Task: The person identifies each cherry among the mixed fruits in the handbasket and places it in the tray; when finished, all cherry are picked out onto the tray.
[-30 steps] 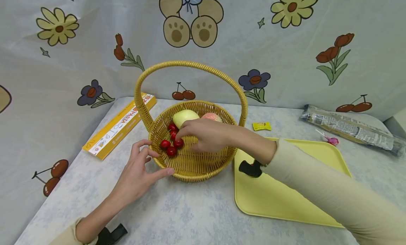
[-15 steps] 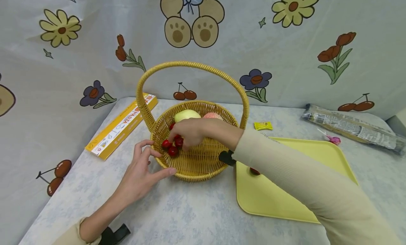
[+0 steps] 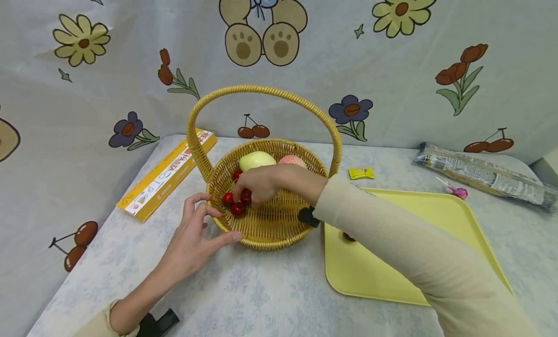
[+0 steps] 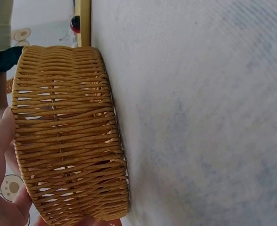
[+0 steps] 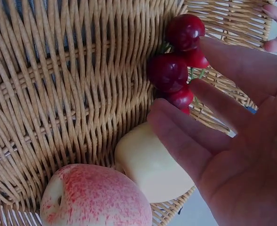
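Observation:
In the head view, my left hand (image 3: 189, 237) holds the near left rim of a round wicker basket (image 3: 266, 243) with a tall arched handle. The left wrist view has the basket wall (image 4: 68, 136) up close with fingertips at its edge. My right hand (image 3: 263, 182) reaches inside over several red cherries (image 3: 237, 209). From the right wrist, its fingers look spread and nearly straight, tips right at the cherries (image 5: 168, 72) and their green stems. A pale yellow-green fruit (image 5: 148, 162) and a pink-speckled peach (image 5: 96, 197) lie beside them.
Right of the basket lies a yellow tray (image 3: 375, 274), bearing a dark red cherry (image 3: 348, 237) partly hidden by the right sleeve. A yellow-wrapped candy (image 3: 361, 173), a lollipop (image 3: 458, 192) and a long plastic package (image 3: 484, 175) lie behind. A pasta box (image 3: 165, 175) is at left.
My right hand has moved left and down to the cherries, its forearm shifting off part of the tray. My left hand stays on the basket rim.

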A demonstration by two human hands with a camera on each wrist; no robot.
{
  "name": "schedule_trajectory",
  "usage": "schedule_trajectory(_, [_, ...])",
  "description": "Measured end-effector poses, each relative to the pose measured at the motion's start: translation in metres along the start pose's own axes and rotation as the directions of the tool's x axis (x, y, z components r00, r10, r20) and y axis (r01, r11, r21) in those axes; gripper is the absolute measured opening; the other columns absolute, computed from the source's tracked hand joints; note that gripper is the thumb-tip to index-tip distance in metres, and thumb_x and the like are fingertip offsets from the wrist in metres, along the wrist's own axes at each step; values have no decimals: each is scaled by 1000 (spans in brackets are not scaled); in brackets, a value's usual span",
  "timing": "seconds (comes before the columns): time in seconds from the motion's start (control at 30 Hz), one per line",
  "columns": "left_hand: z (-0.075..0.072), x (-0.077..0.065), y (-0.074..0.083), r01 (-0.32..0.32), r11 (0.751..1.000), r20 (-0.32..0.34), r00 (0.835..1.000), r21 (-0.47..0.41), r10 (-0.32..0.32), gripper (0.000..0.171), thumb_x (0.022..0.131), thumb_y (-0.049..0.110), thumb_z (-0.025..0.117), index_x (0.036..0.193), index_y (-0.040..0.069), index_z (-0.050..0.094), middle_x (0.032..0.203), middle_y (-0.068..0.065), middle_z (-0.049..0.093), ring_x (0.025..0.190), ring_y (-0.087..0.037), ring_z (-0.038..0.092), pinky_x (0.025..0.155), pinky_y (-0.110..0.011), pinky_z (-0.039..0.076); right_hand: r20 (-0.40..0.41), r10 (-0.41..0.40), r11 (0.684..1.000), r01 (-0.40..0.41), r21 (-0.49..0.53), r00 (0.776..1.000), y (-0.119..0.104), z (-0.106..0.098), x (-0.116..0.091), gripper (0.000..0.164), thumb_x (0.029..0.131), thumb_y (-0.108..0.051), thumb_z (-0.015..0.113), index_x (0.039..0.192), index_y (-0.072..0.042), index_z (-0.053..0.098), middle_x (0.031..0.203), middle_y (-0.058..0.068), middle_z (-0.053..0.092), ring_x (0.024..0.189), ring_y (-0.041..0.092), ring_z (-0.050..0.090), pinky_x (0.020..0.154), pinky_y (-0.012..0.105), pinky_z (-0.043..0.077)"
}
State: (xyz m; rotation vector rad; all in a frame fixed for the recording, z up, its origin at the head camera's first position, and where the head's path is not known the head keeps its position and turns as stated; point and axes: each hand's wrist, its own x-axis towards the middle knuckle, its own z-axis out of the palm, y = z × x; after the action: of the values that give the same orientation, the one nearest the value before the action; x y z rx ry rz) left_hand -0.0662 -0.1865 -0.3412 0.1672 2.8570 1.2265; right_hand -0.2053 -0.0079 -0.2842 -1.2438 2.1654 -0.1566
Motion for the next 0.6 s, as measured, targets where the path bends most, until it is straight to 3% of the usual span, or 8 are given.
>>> schedule_trajectory(0.27, [0, 0, -1, -5, 1000, -3, 1000, 0, 5, 53, 80, 51, 79, 104, 11, 53, 148, -3, 24, 114, -35, 54, 95, -51, 44, 73, 15, 999, -18, 42, 997, 1, 3, 5, 40, 91, 3, 64, 128, -10, 64, 127, 3, 59, 107, 14, 49, 92, 25, 41])
schedule_trajectory(0.37, [0, 0, -1, -6, 1000, -2, 1000, 1, 6, 53, 80, 51, 79, 103, 12, 53, 148, -3, 24, 115, -35, 54, 94, -51, 45, 102, 4, 999, -9, 46, 995, 1, 4, 6, 44, 89, 7, 62, 129, -9, 64, 127, 3, 59, 104, 11, 48, 87, 22, 40])
schedule_trajectory(0.47, [0, 0, -1, -7, 1000, -3, 1000, 5, 7, 53, 80, 52, 79, 103, 12, 53, 148, -3, 24, 115, -37, 53, 92, -51, 45, 130, -22, 1000, 21, 14, 991, 1, 5, 6, 39, 86, 10, 61, 121, -6, 68, 115, 5, 62, 95, 11, 48, 80, 21, 40])
schedule_trajectory(0.6, [0, 0, -1, -7, 1000, -6, 1000, 9, 7, 52, 80, 52, 79, 103, 13, 53, 148, -3, 24, 114, -37, 53, 90, -51, 46, 135, -30, 999, 34, -23, 990, 0, 4, 6, 36, 87, 9, 60, 119, -5, 70, 117, 6, 65, 105, 12, 54, 89, 22, 43])
